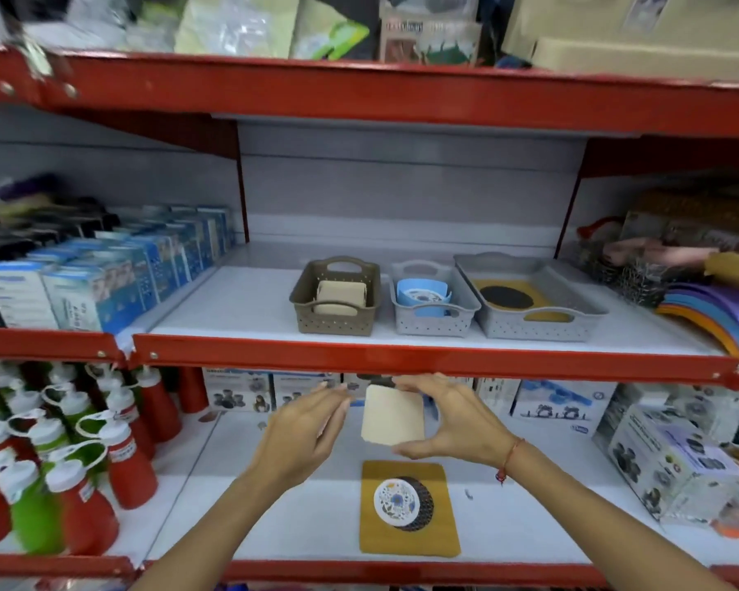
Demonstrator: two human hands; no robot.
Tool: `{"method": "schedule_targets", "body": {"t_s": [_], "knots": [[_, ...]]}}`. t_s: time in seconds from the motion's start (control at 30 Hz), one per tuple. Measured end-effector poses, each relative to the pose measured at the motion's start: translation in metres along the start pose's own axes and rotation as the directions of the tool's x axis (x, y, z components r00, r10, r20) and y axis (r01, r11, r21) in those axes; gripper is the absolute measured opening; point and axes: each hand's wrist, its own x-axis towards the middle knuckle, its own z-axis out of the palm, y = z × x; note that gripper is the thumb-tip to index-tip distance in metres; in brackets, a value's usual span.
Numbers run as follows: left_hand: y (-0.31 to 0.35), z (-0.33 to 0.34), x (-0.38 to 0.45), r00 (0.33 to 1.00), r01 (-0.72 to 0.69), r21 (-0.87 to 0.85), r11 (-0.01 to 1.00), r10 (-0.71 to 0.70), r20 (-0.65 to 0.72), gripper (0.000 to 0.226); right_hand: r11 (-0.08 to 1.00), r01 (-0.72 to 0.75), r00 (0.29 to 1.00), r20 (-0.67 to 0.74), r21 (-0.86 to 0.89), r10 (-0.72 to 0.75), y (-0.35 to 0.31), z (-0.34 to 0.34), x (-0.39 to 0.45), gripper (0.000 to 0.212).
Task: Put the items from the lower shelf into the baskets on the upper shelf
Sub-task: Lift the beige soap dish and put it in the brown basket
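Head view: right hand [449, 420] pinches the cream square pad [393, 415] by its right edge, left hand [306, 428] fingers spread just beside it; the brown basket [338, 324] (already holding similar pads) waits at eleven o'clock, one shelf up.

No legible text (box [568, 405] labels blurred)

The shelf rails [402, 360] look like glossy red-painted metal; the boards [240, 305] are smooth white. The baskets, brown [336, 324] and grey [431, 324], are matt perforated plastic. The held pad [393, 415] is matt cream. The mat [406, 543] is matt mustard. The bottles [129, 467] are shiny plastic.
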Motion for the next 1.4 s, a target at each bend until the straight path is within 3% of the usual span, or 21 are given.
{"method": "schedule_targets", "body": {"t_s": [0.13,0.2,0.27,0.37,0.53,0.67,0.8,0.97,1.03,1.13,1.2,1.27,1.4], "knots": [[-0.007,-0.034,0.039,0.961,-0.102,0.038,0.994,0.108,-0.253,0.033,0.996,0.089,0.99,-0.105,-0.014,-0.09,-0.023,-0.034,0.028,0.079],[-0.016,-0.047,0.06,0.958,-0.064,0.058,0.996,0.078,-0.277,0.037,0.992,0.123,0.98,-0.158,0.0,-0.121,-0.033,-0.049,0.047,0.076],[-0.026,-0.056,0.08,0.984,0.064,0.089,0.994,-0.048,-0.173,0.051,0.992,0.122,0.973,-0.201,0.024,-0.115,-0.039,-0.062,0.069,0.075],[-0.05,-0.063,0.106,0.973,0.181,0.166,0.969,-0.202,0.114,0.071,0.997,0.069,0.979,-0.192,0.032,-0.061,-0.037,-0.077,0.116,0.08],[-0.083,-0.066,0.133,0.813,0.237,0.274,0.932,-0.345,0.469,0.106,0.998,-0.063,0.997,-0.042,0.012,0.064,-0.023,-0.073,0.192,0.074],[-0.092,-0.065,0.14,0.791,0.187,0.299,0.936,-0.324,0.519,0.124,0.995,-0.089,0.987,0.138,0.039,0.082,-0.01,-0.055,0.223,0.06],[-0.087,-0.064,0.14,0.799,0.181,0.281,0.942,-0.308,0.517,0.113,0.995,-0.067,0.98,0.191,0.08,0.051,-0.001,-0.044,0.233,0.04],[-0.092,-0.062,0.139,0.797,0.194,0.298,0.934,-0.328,0.508,0.112,0.998,-0.045,0.961,0.27,-0.046,0.055,-0.001,-0.049,0.229,0.043],[-0.089,-0.061,0.138,0.817,0.189,0.313,0.931,-0.326,0.476,0.104,0.995,-0.02,0.982,0.187,-0.101,0.039,-0.004,-0.054,0.219,0.042],[-0.075,-0.06,0.133,0.91,0.15,0.266,0.952,-0.238,0.339,0.086,0.998,0.05,0.993,-0.105,-0.026,-0.053,-0.019,-0.06,0.191,0.035],[-0.058,-0.058,0.126,0.975,0.096,0.205,0.974,-0.134,0.175,0.076,0.987,0.16,0.929,-0.343,0.032,-0.139,-0.032,-0.062,0.165,0.031],[-0.038,-0.056,0.118,0.998,0.055,0.125,0.991,-0.055,0.002,0.061,0.967,0.244,0.833,-0.526,0.069,-0.173,-0.04,-0.058,0.135,0.025],[-0.002,-0.042,0.088,0.965,-0.117,0.048,0.992,0.125,-0.23,0.038,0.955,0.278,0.726,-0.674,0.107,-0.136,-0.047,-0.039,0.076,0.018]]}}
